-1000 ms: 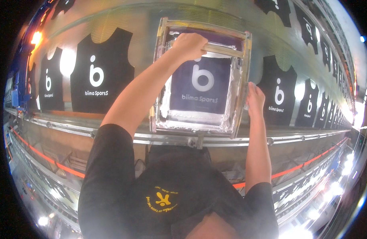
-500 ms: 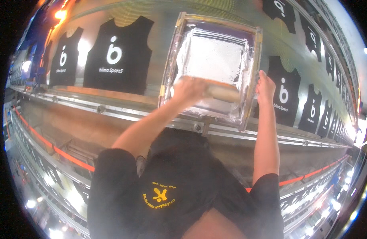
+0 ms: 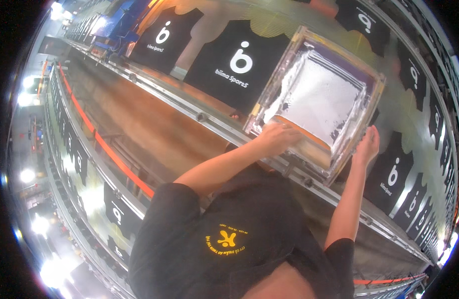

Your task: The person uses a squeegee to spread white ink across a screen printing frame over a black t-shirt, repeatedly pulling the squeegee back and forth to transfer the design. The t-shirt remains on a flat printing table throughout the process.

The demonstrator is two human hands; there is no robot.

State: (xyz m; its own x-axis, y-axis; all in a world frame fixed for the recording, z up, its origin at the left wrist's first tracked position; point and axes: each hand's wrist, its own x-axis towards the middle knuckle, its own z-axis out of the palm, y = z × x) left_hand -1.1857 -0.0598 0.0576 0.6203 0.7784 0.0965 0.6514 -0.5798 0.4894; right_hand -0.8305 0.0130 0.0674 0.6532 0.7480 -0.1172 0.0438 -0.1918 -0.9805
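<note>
A printing screen frame (image 3: 275, 78) lies tilted in view on the long printing table, with white ink (image 3: 325, 94) spread over its mesh. My left hand (image 3: 280, 138) grips a wooden squeegee (image 3: 311, 150), which lies across the near end of the screen inside the frame. The squeegee's far edge shows orange. At the frame's right side my right hand (image 3: 366, 144) is closed round the rim; its fingertips are partly hidden. Just left of the frame lies a black garment panel (image 3: 214, 60) with a white print. Whatever lies beneath the screen is hidden.
More printed black panels (image 3: 394, 169) lie in rows along the table, right of and beyond the frame. A metal rail (image 3: 201, 117) runs along the table's near edge. At the left stands another table of panels with an orange strip (image 3: 97, 132). Blue equipment (image 3: 117, 25) stands far left.
The view has turned and shifted, so the screen appears further right and more tilted. The squeegee has come nearer to the frame's near end. Both hands keep their holds.
</note>
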